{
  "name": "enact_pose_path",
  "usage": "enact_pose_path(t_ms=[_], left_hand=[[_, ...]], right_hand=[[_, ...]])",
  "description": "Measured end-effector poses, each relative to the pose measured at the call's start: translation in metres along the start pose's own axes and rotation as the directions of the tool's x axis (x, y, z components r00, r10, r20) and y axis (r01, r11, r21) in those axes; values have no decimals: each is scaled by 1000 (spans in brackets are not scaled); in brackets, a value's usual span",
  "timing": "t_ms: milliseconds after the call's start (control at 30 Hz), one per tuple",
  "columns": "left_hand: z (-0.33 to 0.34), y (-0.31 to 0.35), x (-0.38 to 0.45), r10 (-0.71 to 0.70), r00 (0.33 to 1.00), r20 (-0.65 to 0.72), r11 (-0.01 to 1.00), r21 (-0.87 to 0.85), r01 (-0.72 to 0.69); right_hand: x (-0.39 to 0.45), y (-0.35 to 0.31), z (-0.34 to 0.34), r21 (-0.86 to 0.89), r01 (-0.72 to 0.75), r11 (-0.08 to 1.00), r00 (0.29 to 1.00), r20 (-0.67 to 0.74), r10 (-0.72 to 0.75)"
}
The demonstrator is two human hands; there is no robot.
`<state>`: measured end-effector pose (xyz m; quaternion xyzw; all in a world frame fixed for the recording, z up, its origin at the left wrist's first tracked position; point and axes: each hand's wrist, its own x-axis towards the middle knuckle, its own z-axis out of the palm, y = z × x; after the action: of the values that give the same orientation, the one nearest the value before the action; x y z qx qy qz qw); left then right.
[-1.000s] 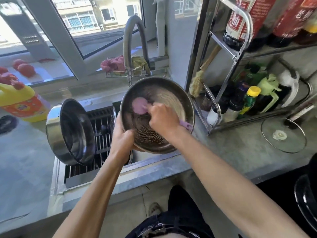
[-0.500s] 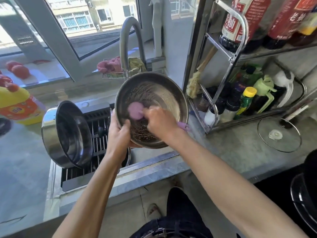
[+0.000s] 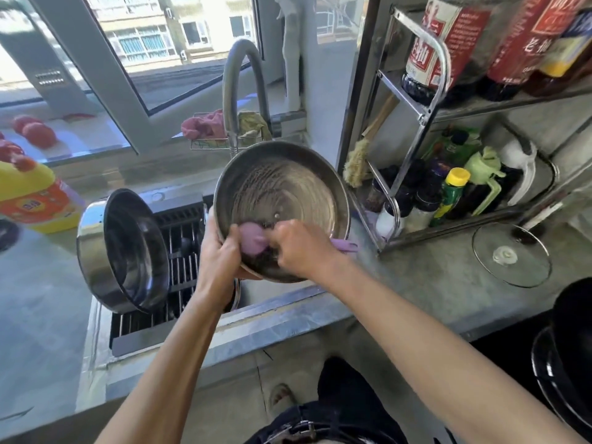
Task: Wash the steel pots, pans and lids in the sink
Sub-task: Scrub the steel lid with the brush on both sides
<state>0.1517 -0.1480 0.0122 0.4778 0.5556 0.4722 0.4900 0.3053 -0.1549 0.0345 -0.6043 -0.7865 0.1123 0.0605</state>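
My left hand (image 3: 221,248) grips the left rim of a round steel lid (image 3: 288,193), held tilted over the sink (image 3: 278,293) with its soapy underside facing me. My right hand (image 3: 301,248) holds a purple scrub brush (image 3: 253,240) by its handle, and the brush head presses on the lid's lower left part. A steel pot (image 3: 121,251) lies on its side on the black drain rack (image 3: 179,238) at the left of the sink. The curved tap (image 3: 240,88) rises behind the lid.
A yellow detergent bottle (image 3: 32,197) stands on the left counter. At the right stands a steel shelf rack (image 3: 426,123) full of bottles, with a glass lid (image 3: 512,254) on the counter in front of it. Dark pans (image 3: 570,357) sit at the far right edge.
The brush has moved from the lid's upper left down to its lower left, close to my left hand. My left hand still holds the lid in the same tilt.
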Motion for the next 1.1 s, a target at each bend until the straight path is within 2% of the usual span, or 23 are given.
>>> enact_pose_path(t_ms=[33, 100, 167, 233, 300, 333, 367, 433, 500, 567, 633, 667, 700, 767, 800, 867, 967, 1100], left_hand=[[-4, -1, 6, -7, 999, -32, 1000, -16, 7], [-10, 0, 7, -11, 998, -65, 1000, -3, 11], [-5, 1, 4, -13, 1000, -20, 999, 37, 14], [12, 4, -7, -36, 998, 59, 998, 61, 33], [32, 6, -14, -49, 996, 76, 997, 71, 44], [41, 6, -15, -57, 996, 63, 997, 58, 53], [46, 6, -13, -69, 997, 45, 997, 26, 68], [47, 7, -7, -64, 997, -45, 997, -36, 62], [38, 5, -1, -60, 990, -128, 997, -64, 52], [31, 6, -3, -43, 989, -139, 999, -22, 40], [34, 7, -12, -17, 993, -121, 999, 42, 22], [39, 8, -16, 6, 995, -99, 997, 75, 1], [45, 10, -21, 30, 997, -74, 995, 98, -23], [57, 10, -24, 63, 996, -60, 992, 110, -56], [61, 12, -23, 91, 993, -74, 991, 103, -83], [61, 18, -20, 177, 974, -142, 981, 110, -162], [52, 23, -10, 289, 916, -278, 954, 162, -252], [58, 13, -16, 370, 889, -268, 924, 203, -323]], right_hand=[[-9, 5, 1, -40, 15, 999, 998, 59, -12], [-22, 29, -6, -129, -79, 989, 993, 79, 89], [-21, 59, -16, -213, -260, 942, 964, -6, 265], [-9, 76, -24, -218, -346, 913, 935, -162, 316], [6, 72, -28, -105, -281, 954, 934, -261, 246], [10, 65, -28, -47, -202, 978, 951, -250, 184], [12, 55, -26, -2, -114, 994, 972, -206, 111], [4, 40, -23, 3, 41, 999, 999, -32, -40], [-11, 45, -23, -63, 100, 993, 987, 132, -91], [-18, 66, -35, -141, 5, 990, 987, 162, 19], [-15, 91, -48, -208, -187, 960, 976, 76, 206], [-7, 98, -52, -220, -250, 943, 967, -5, 255], [2, 101, -53, -198, -275, 941, 961, -92, 262], [15, 90, -54, -39, -192, 981, 964, -194, 181], [17, 82, -51, 37, -124, 992, 975, -181, 129], [11, 66, -45, 97, -39, 995, 997, -59, 45], [-8, 60, -33, 133, -67, 989, 989, 137, 48], [-12, 46, -25, 385, -49, 922, 989, 147, -9]])
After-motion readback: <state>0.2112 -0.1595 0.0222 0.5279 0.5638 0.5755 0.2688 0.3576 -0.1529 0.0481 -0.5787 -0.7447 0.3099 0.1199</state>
